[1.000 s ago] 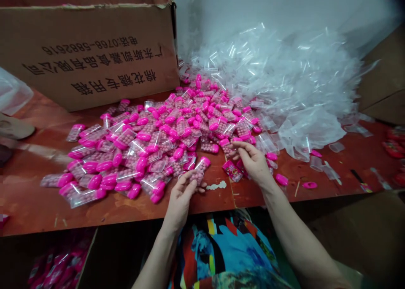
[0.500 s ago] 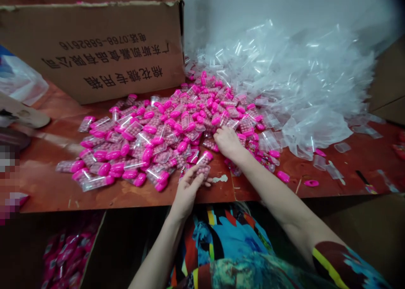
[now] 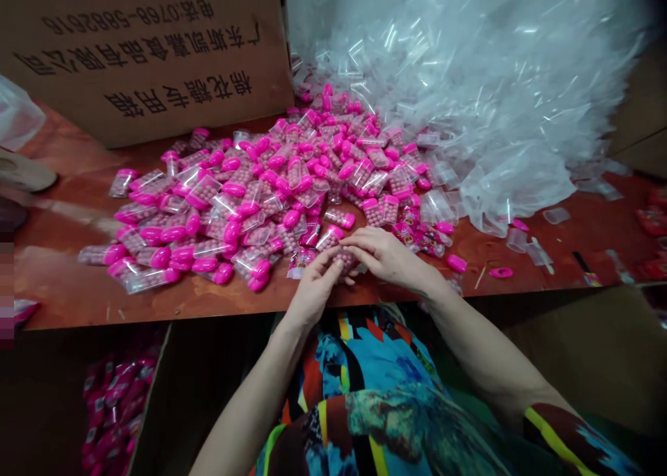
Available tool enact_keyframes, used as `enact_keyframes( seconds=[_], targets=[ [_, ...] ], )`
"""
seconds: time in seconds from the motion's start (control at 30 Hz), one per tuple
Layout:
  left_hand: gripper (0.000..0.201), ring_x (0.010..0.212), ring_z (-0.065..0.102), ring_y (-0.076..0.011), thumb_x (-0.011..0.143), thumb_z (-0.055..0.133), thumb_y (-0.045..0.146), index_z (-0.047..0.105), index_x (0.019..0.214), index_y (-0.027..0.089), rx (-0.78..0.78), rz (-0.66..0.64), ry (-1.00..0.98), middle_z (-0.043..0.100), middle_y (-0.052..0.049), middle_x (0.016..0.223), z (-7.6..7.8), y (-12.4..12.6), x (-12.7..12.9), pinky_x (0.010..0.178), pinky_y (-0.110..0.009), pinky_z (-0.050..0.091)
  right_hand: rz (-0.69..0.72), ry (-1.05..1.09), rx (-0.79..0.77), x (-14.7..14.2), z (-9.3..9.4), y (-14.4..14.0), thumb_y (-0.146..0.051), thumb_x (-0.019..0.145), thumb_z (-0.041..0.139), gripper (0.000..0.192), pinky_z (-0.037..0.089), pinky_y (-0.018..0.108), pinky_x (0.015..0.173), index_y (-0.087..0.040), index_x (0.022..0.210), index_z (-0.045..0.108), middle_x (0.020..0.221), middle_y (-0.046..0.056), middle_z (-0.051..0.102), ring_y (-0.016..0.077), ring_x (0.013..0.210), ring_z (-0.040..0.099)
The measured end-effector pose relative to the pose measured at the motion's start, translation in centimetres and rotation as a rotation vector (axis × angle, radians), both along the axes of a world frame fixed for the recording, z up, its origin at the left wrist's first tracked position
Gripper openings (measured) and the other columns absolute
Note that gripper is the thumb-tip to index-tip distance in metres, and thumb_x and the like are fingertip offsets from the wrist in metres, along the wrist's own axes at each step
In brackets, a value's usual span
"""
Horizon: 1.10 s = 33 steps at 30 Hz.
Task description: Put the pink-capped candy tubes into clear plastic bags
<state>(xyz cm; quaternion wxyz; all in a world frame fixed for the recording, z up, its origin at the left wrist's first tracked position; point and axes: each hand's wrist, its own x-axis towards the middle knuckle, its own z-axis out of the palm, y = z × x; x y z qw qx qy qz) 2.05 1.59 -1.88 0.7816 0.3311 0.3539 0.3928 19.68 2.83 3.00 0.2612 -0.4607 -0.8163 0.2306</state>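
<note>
My left hand [image 3: 315, 285] is closed around a small clear candy bottle [image 3: 345, 257] filled with pink beads, at the front of the table. Bent over that bottle's upper end are the fingers of my right hand [image 3: 383, 253], so its cap is hidden. Just behind my hands lies another filled bottle [image 3: 330, 237] with a pink cap. A small printed pink packet [image 3: 301, 260] rests beside my left fingertips. Beyond spreads a heap of pink-capped candy bottles [image 3: 271, 191]. More printed packets [image 3: 411, 233] lie to the right of the heap.
A large cardboard box [image 3: 171, 59] stands at the back left. Empty clear bottles and plastic bags [image 3: 469, 101] are piled at the back right. Loose pink caps [image 3: 457, 263] lie near the table's front edge [image 3: 208, 316]. Below left, a carton holds pink packets [image 3: 117, 406].
My right hand has come back from the heap to meet the bottle in my left hand. The view has tilted downward a little.
</note>
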Motion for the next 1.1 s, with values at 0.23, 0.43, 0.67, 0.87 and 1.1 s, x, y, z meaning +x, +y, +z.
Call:
enact_keyframes(
  seconds=[0.23,0.43,0.67,0.87,1.1],
  targets=[
    [0.032,0.083,0.069,-0.0196,0.081,0.074,0.026,0.066,0.11,0.017,-0.16,-0.13,-0.182,0.069,-0.006,0.094,1.5,0.2,1.3,0.068,-0.028,0.055,-0.192,0.143,-0.026,2.2,0.0,-3.9,-0.023,0.101,0.041,0.034,0.051,0.04,0.094,-0.022,0.128,0.062,0.12,0.009,0.068,0.0215,0.109,0.063],
    [0.019,0.08,0.067,-0.0184,0.082,0.073,0.022,0.068,0.099,0.016,-0.224,-0.189,-0.213,0.067,-0.006,0.091,2.4,0.9,1.7,0.06,-0.024,0.053,-0.9,0.192,0.036,10.3,-1.6,-8.5,-0.031,0.097,0.047,0.028,0.053,0.038,0.082,-0.02,0.111,0.069,0.094,0.007,0.072,0.0216,0.085,0.067],
    [0.024,0.082,0.066,-0.0176,0.08,0.074,0.021,0.069,0.103,0.016,-0.199,-0.238,-0.158,0.067,-0.006,0.093,2.3,0.5,4.2,0.061,-0.023,0.052,-0.834,-0.098,-0.096,14.9,-3.9,-11.6,-0.029,0.086,0.064,0.026,0.045,0.045,0.094,-0.019,0.109,0.069,0.106,0.011,0.064,0.0272,0.102,0.058],
    [0.032,0.084,0.068,-0.0189,0.079,0.076,0.022,0.067,0.109,0.015,-0.142,-0.236,-0.097,0.069,-0.008,0.096,2.5,-0.4,5.3,0.066,-0.025,0.053,-0.944,0.81,-0.311,11.1,-2.8,-9.6,-0.049,0.089,0.061,0.035,0.047,0.027,0.059,-0.02,0.11,0.064,0.09,0.004,0.068,0.0153,0.069,0.059],
    [0.041,0.072,0.066,-0.0158,0.08,0.075,0.029,0.065,0.119,0.017,-0.07,-0.154,-0.003,0.07,-0.008,0.098,2.0,-1.4,4.8,0.059,-0.025,0.05,-0.73,1.264,-0.577,4.2,-2.3,-5.0,-0.056,0.077,0.074,0.039,0.035,0.02,0.042,-0.018,0.084,0.068,0.065,-0.004,0.051,0.0087,0.052,0.042]
  ],
)
